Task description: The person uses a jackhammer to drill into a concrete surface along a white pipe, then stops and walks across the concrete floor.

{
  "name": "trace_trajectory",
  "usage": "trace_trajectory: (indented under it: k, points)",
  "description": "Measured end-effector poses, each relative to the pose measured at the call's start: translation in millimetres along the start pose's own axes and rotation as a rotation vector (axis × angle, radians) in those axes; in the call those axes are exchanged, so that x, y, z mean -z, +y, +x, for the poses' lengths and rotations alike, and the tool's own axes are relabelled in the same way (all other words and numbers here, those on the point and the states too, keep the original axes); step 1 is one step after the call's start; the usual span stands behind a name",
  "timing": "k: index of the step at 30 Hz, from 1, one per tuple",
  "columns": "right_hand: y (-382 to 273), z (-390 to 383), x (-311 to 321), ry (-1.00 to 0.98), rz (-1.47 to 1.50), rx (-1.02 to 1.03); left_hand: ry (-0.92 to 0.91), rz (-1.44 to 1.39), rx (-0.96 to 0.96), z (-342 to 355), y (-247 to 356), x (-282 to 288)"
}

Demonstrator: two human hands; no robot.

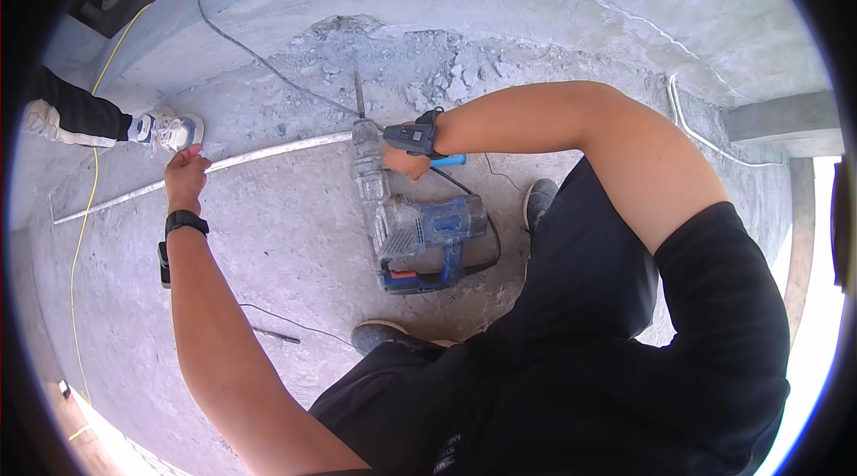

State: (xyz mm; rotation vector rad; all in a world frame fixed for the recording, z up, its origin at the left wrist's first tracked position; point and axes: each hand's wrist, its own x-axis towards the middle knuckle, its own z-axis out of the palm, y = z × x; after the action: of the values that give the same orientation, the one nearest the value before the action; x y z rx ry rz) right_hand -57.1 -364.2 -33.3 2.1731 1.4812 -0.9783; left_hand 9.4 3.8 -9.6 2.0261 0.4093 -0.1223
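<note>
A blue-and-grey demolition hammer (pixel 379 208), covered in dust, lies on the concrete floor with its chisel (pixel 358 88) pointing to the far wall. Curled fingers of my right hand (pixel 407 162) are at its front barrel, beside a blue side grip (pixel 451 160); the wrist device partly hides the hold. Out to the left, my left hand (pixel 187 174) has thumb and fingers pinched together. It crosses in front of a long white pipe (pixel 277 151), which runs from the left to the hammer's barrel. Whatever the pinch holds, if anything, cannot be made out.
Broken concrete rubble (pixel 437 66) lies along the wall's base. Another person's shoe (pixel 178 132) is just beyond my left hand. A grey cable (pixel 241 46), a yellow cord (pixel 82 235) and a white cable (pixel 705 135) cross the area. A dark rod (pixel 277 335) lies near my foot.
</note>
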Motion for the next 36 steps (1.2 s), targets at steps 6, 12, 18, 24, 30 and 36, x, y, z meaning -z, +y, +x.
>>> trace_trajectory:
  k: [6, 12, 18, 24, 30, 36]
  points:
    - [2, 1, -8, 0.097, 0.004, 0.018, -0.010, -0.034, -0.001, -2, 2, -1]
    - [2, 2, -12, 0.159, 0.002, 0.025, 0.044, -0.034, 0.015, -6, 6, -4]
    - [4, 4, -15, 0.191, -0.004, 0.038, 0.035, -0.066, 0.021, -9, 10, -6]
    - [5, 5, -13, 0.207, -0.015, 0.042, 0.027, -0.094, 0.018, -8, 9, -4]
    - [7, 4, -14, 0.178, -0.006, 0.037, 0.015, -0.103, 0.018, -11, 11, -5]
    - [5, 5, -11, 0.164, -0.002, 0.044, 0.012, -0.064, 0.021, -8, 8, -2]
